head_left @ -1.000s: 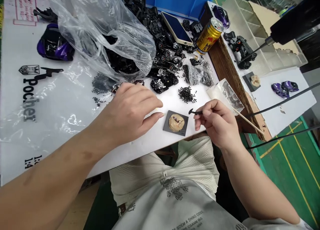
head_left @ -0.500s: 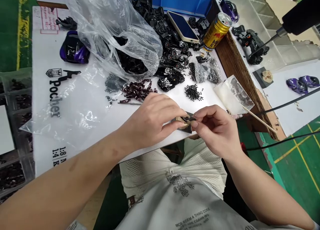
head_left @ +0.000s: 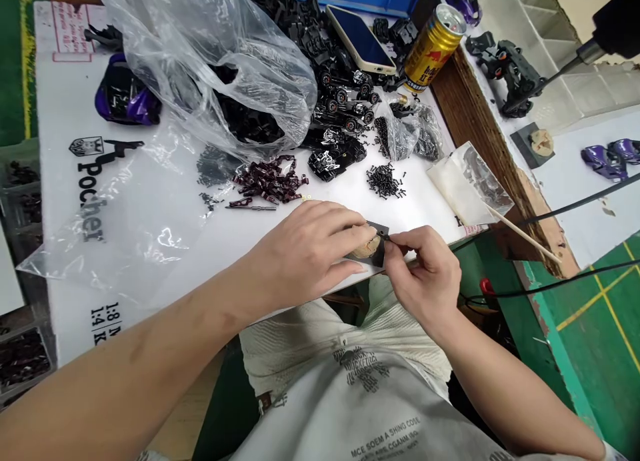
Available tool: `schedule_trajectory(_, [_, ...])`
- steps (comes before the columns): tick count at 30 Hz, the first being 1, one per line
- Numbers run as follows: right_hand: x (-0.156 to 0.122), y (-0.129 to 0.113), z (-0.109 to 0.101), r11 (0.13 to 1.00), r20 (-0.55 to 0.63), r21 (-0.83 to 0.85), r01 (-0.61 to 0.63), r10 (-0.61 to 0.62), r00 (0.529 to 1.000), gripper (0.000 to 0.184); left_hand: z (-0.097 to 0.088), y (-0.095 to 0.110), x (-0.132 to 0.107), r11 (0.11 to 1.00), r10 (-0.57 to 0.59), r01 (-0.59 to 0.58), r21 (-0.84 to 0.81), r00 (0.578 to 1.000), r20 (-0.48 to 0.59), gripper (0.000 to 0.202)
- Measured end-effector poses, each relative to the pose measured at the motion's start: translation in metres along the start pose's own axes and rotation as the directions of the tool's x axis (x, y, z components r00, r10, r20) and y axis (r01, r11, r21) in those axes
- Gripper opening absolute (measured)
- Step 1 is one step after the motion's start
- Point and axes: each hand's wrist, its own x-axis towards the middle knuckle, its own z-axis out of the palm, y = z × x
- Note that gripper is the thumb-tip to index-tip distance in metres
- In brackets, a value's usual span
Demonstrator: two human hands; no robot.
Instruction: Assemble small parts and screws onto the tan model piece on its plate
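A dark square block (head_left: 379,253) with a round tan pad (head_left: 367,247) on it lies at the front edge of the white tabletop. My left hand (head_left: 320,247) reaches over it from the left, fingers stretched out and thumb apart, fingertips resting on the pad. At the block's right edge, my right hand (head_left: 423,267) pinches a small black part (head_left: 385,237) between thumb and forefinger. Most of that part is hidden by the fingertips. Beyond my hands lie a heap of dark red parts (head_left: 273,179) and a pile of small black screws (head_left: 385,181).
A plastic bag (head_left: 270,67) of black parts covers the table's back middle. A phone (head_left: 361,39) rests on black parts beside a gold can (head_left: 434,47). A wooden stick (head_left: 523,233) juts out at right. A screwdriver bit (head_left: 565,71) hangs upper right.
My fingers have drawn apart, and the tan pad now shows with no dark piece across it. The right hand has shifted slightly down and left with the black part. The view has shifted a little.
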Motion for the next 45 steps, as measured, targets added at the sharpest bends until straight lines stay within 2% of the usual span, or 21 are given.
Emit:
schedule_trajectory(3, [-0.003,-0.001,0.005,0.999,-0.034,0.019,0.048,-0.048,0.998,0.014,0.0,-0.002,-0.001,1.0,0.014,-0.015,0.02,0.999,0.046,0.023])
schedule_trajectory(6, [-0.003,0.0,0.005,0.997,-0.05,0.04,0.064,-0.062,0.997,0.017,0.0,-0.004,-0.001,1.0,0.018,-0.018,0.006,1.0,0.009,0.027])
schedule_trajectory(8, [0.002,0.004,0.002,0.995,-0.023,0.055,0.079,-0.078,0.997,0.021,0.0,-0.005,-0.001,1.0,0.011,-0.011,0.002,1.0,-0.017,0.029])
schedule_trajectory(10, [0.01,0.012,-0.003,0.987,0.058,0.081,0.138,-0.143,0.988,0.024,-0.002,-0.005,-0.001,1.0,0.002,-0.002,0.002,1.0,-0.017,0.029])
schedule_trajectory(13, [0.027,0.028,-0.011,0.95,0.21,0.189,0.248,-0.286,0.935,0.025,-0.008,-0.006,-0.002,1.0,0.017,-0.017,-0.004,1.0,0.007,0.027])
schedule_trajectory(16, [0.046,0.04,-0.016,0.912,0.344,0.305,0.275,-0.374,0.861,0.023,-0.014,-0.008,-0.006,0.999,0.049,-0.049,0.005,0.997,0.062,0.028])
schedule_trajectory(18, [0.056,0.044,-0.017,0.899,0.409,0.35,0.262,-0.398,0.821,0.022,-0.017,-0.011,-0.009,0.998,0.058,-0.06,0.013,0.99,0.126,0.037])
schedule_trajectory(21, [0.066,0.044,-0.018,0.888,0.456,0.392,0.239,-0.414,0.788,0.022,-0.017,-0.012,-0.01,0.998,0.055,-0.06,0.02,0.978,0.2,0.055])
schedule_trajectory(25, [0.071,0.043,-0.018,0.883,0.484,0.412,0.225,-0.421,0.767,0.022,-0.013,-0.009,-0.007,0.996,0.063,-0.078,0.053,0.968,0.242,0.061])
schedule_trajectory(31, [0.069,0.045,-0.018,0.872,0.474,0.406,0.274,-0.457,0.753,0.021,-0.008,-0.005,-0.004,0.993,0.043,-0.068,0.101,0.971,0.236,0.062])
schedule_trajectory(45, [0.066,0.045,-0.019,0.862,0.468,0.393,0.32,-0.487,0.737,0.025,-0.009,-0.006,-0.004,0.996,0.036,-0.055,0.073,0.969,0.246,0.056])
